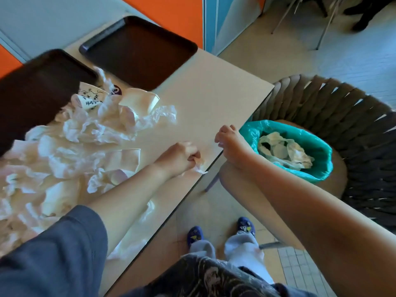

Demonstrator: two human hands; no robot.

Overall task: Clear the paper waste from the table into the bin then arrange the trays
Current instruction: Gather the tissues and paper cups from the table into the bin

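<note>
Fingers of left hand [182, 156] clamped on paper scrap [200, 169]; right hand [230, 139] curled, grip indeterminate, bin [317, 168] just beyond.

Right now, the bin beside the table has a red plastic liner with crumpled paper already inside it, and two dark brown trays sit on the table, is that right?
Not quite: the liner of the bin is teal green, not red, as the head view shows. The rest holds: crumpled paper already lies inside it, and two dark brown trays sit on the pale table.
</note>
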